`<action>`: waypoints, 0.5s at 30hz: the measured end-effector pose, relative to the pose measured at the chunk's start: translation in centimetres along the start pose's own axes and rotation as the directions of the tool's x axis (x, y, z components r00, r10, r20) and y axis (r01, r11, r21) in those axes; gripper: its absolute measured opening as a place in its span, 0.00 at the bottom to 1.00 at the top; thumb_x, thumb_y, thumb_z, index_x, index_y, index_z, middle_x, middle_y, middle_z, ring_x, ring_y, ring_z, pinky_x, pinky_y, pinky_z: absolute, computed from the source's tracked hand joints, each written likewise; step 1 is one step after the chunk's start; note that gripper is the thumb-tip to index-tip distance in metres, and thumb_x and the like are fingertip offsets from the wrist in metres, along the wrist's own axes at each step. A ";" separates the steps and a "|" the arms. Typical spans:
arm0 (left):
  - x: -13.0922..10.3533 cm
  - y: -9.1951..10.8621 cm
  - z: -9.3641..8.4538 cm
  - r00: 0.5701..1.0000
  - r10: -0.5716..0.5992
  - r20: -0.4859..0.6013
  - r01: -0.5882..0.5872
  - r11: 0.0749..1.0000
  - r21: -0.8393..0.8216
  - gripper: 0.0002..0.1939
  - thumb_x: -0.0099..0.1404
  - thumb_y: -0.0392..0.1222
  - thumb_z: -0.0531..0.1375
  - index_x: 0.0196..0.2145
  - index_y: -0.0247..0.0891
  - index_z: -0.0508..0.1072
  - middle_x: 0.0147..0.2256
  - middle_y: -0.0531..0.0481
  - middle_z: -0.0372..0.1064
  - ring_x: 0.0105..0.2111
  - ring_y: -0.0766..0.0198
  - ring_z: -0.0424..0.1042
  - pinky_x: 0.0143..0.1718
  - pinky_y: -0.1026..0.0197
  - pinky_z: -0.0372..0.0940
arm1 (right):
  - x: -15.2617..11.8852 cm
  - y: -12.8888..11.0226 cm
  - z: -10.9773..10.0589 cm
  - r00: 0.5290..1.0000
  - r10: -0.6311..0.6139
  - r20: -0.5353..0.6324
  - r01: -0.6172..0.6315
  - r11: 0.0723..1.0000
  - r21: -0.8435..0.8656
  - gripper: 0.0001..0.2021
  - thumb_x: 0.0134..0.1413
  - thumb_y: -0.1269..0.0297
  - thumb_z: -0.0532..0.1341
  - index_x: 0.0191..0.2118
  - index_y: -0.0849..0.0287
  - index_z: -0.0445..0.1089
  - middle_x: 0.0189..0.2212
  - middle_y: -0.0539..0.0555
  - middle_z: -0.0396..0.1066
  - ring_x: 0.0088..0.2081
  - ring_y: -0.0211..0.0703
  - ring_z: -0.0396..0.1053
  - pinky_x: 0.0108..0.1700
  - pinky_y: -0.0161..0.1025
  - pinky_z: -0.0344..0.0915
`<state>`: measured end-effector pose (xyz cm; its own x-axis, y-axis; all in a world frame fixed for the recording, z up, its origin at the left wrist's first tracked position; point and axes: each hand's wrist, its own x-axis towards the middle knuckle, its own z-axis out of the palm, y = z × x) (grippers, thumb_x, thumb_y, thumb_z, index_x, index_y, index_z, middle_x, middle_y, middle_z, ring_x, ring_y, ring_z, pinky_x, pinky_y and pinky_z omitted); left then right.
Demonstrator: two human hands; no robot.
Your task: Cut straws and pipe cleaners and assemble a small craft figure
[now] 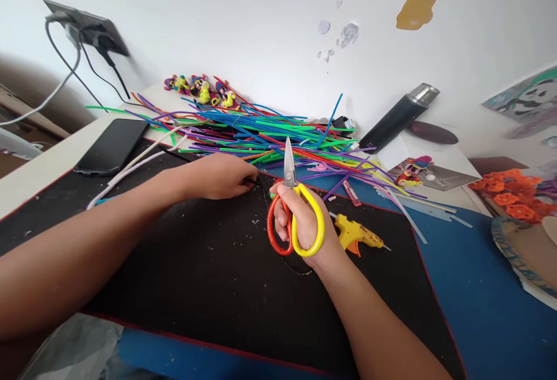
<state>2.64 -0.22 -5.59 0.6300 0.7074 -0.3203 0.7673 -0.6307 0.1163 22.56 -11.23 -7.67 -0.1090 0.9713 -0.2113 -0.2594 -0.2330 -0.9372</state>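
My right hand grips scissors with one red and one yellow handle. Their blades are together and point away from me. A small green bit shows by the right fingertips. Left of the scissors, my left hand is low over the black mat, its fingers closed on a thin black pipe cleaner that shows on both sides of the hand. The fingertips are partly hidden. Just beyond the hands lies a heap of colourful pipe cleaners. A yellow glue gun rests right of my right hand.
A phone lies at the left. Small colourful figures sit by the wall, and another figure is at the right. A black flask leans at the back. Orange pieces and a round container stand far right.
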 end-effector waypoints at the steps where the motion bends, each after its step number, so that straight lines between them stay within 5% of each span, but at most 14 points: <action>1: 0.0 -0.2 -0.1 1.000 0.010 0.023 -0.009 1.000 -0.019 0.14 0.74 0.48 0.57 0.48 0.47 0.82 0.44 0.47 0.86 0.37 0.53 0.80 0.34 0.57 0.62 | 0.0 0.0 0.0 1.000 -0.001 0.006 0.001 1.000 -0.003 0.18 0.62 0.47 0.70 0.42 0.58 0.74 0.17 0.41 0.65 0.14 0.34 0.61 0.19 0.32 0.56; 5: -0.3 -1.5 -1.2 0.994 0.040 0.097 -0.027 0.991 -0.132 0.12 0.71 0.49 0.59 0.45 0.47 0.82 0.40 0.50 0.84 0.36 0.55 0.79 0.34 0.58 0.62 | 0.1 0.1 0.0 1.000 -0.002 0.018 0.002 1.000 -0.003 0.18 0.61 0.47 0.70 0.42 0.58 0.74 0.17 0.41 0.65 0.14 0.34 0.62 0.18 0.32 0.57; 10: -0.5 -3.3 -2.1 1.000 -0.004 -0.005 0.003 0.987 -0.162 0.15 0.71 0.53 0.58 0.42 0.46 0.82 0.37 0.50 0.82 0.36 0.53 0.78 0.37 0.58 0.63 | 0.1 0.1 0.1 1.000 -0.001 0.003 0.001 1.000 -0.015 0.18 0.62 0.46 0.69 0.42 0.57 0.74 0.17 0.41 0.65 0.14 0.35 0.62 0.19 0.33 0.58; 15: -0.2 -2.8 -1.6 0.998 -0.030 0.058 0.038 0.989 -0.146 0.17 0.69 0.53 0.60 0.48 0.47 0.82 0.41 0.49 0.84 0.38 0.51 0.80 0.36 0.57 0.62 | 0.0 0.0 0.1 1.000 0.005 -0.017 -0.005 1.000 -0.014 0.17 0.62 0.47 0.70 0.41 0.57 0.74 0.17 0.41 0.65 0.14 0.35 0.62 0.18 0.33 0.58</action>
<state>0.59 1.89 -4.31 0.5991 0.7063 -0.3771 0.7998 -0.5502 0.2399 22.44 -11.21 -7.68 -0.0942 0.9708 -0.2208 -0.2456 -0.2375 -0.9398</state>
